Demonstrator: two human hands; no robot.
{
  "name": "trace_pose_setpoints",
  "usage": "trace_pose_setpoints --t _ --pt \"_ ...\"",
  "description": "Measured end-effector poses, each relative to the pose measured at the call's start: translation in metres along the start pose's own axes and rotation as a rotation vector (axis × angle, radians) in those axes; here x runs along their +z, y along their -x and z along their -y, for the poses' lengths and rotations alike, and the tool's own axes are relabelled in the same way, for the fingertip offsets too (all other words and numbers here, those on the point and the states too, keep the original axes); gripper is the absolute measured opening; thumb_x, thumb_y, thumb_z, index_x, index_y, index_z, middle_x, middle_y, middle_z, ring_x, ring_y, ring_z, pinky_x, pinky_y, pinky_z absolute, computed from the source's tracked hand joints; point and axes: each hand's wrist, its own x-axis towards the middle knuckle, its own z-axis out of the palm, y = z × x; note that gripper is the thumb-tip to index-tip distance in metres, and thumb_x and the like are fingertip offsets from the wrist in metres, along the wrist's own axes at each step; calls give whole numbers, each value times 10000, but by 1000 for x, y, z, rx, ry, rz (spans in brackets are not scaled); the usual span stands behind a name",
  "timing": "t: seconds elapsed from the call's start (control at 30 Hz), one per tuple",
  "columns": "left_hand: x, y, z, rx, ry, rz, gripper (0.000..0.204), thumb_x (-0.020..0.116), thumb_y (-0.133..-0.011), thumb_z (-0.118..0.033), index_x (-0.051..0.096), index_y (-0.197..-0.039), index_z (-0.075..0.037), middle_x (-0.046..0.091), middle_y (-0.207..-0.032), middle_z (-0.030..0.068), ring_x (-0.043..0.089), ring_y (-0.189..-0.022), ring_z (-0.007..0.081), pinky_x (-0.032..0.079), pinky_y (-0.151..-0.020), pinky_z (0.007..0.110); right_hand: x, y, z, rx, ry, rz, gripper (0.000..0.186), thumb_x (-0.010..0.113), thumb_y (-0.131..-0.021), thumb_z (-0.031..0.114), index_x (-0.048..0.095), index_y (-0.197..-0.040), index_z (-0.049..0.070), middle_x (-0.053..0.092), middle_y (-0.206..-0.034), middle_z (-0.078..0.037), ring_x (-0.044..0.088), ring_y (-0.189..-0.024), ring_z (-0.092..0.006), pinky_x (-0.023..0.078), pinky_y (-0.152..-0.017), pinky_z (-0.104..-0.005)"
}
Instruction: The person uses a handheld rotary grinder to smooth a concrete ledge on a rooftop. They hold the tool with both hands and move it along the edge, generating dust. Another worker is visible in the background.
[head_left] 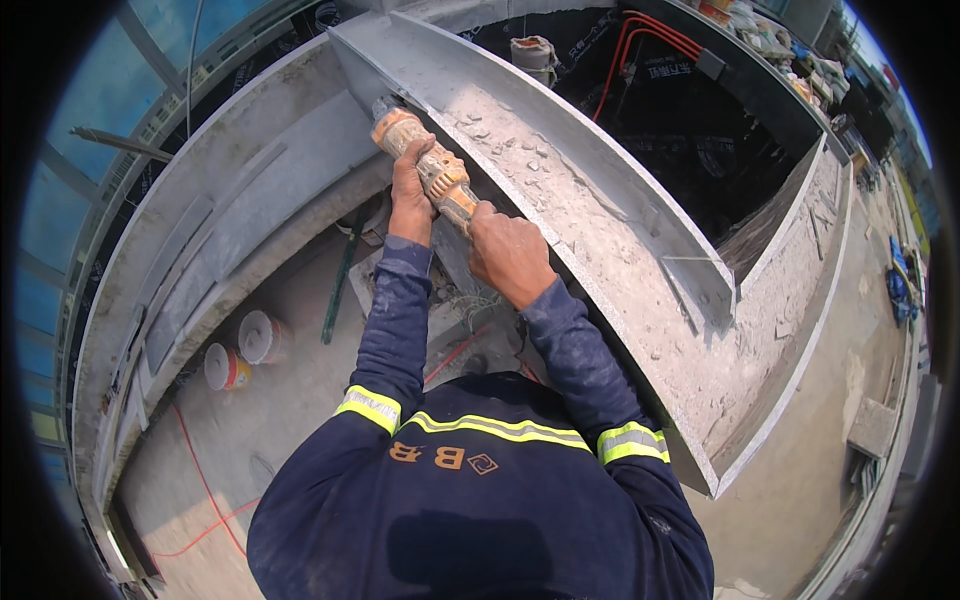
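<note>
My left hand (410, 185) wraps round the body of a dusty orange power tool (443, 175), and my right hand (510, 255) grips its rear end. The tool's grey head points up and forward, close against the inner side of a pale, dust-covered beam (545, 175); whether it touches cannot be seen clearly. The beam runs diagonally past both hands, with grit and small chips lying in its channel. It meets another pale curved beam (270, 100) at the upper left.
Two white buckets (262, 338) sit on the floor at left, near red cables (205, 480) and a green bar (340, 285). A dark recess (700, 130) with red conduits lies beyond the beam. Piled sacks (760, 35) stand at upper right, a blue item (900, 285) at far right.
</note>
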Motion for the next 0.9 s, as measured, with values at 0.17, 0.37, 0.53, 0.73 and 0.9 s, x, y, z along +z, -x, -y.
trace_pose_setpoints --t 0.17,0.37,0.53,0.73,0.9 --pt "5 3 0 -4 -11 -19 357 762 -794 -196 538 -1010 -20 618 -766 145 669 -629 300 605 -581 450 0 -1 -1 -10 -21 -9 206 689 -745 71 576 -894 -16 695 -726 -210 726 -688 -356 580 -608 -431" --pt "1 -9 -5 -28 1 -12 342 743 -807 -201 524 -1000 -22 619 -766 152 666 -619 310 603 -574 465 8 -11 -2 -15 -58 -20 191 640 -755 73 561 -888 -39 686 -729 -249 716 -688 -397 576 -615 -468" --pt "-3 -20 -7 -22 5 8 338 746 -804 -194 520 -990 -25 614 -752 150 663 -614 310 597 -565 467 15 -20 -2 -12 -63 -39 196 644 -754 77 566 -893 -39 690 -738 -246 718 -695 -395 578 -623 -468" --pt "1 -12 -6 -3 -9 2 348 751 -801 -184 520 -1004 -23 611 -742 144 662 -610 305 597 -565 460 12 -15 -3 -30 -44 -38 203 643 -757 89 567 -895 -38 690 -734 -245 718 -687 -390 577 -614 -473" --pt "8 1 -2 -6 -8 4 354 757 -798 -191 527 -1009 -22 611 -741 142 662 -610 305 597 -562 462 2 -4 -3 -21 -25 -15 211 642 -760 100 563 -899 -38 689 -733 -247 716 -676 -390 576 -601 -466"
